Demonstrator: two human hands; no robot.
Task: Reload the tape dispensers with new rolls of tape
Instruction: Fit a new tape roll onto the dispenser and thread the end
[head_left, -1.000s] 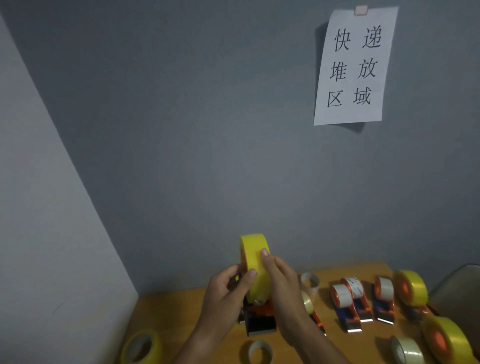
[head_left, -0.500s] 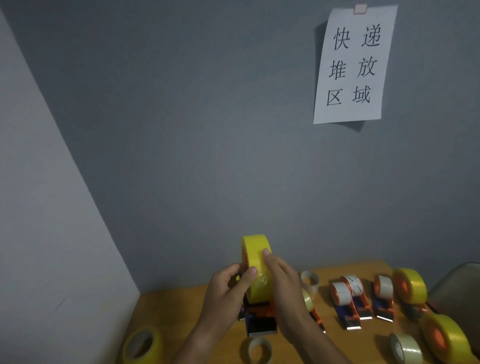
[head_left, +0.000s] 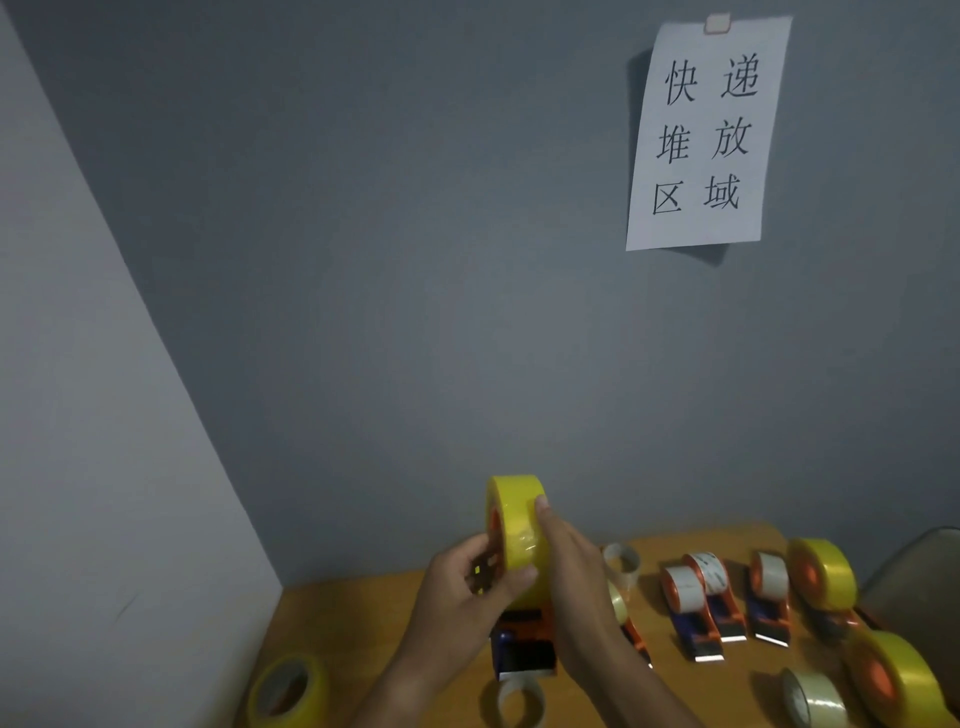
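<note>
The right hand (head_left: 574, 582) and left hand (head_left: 462, 587) both pinch the yellow roll (head_left: 517, 525), standing on edge right above the dispenser (head_left: 524, 647) it must drop into.

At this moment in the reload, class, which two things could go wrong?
1. The yellow roll on the raised dispenser is held only by the left hand and right hand; a slip might drop it.
2. The empty core directly below could get knocked if the dispenser is lowered.
</note>
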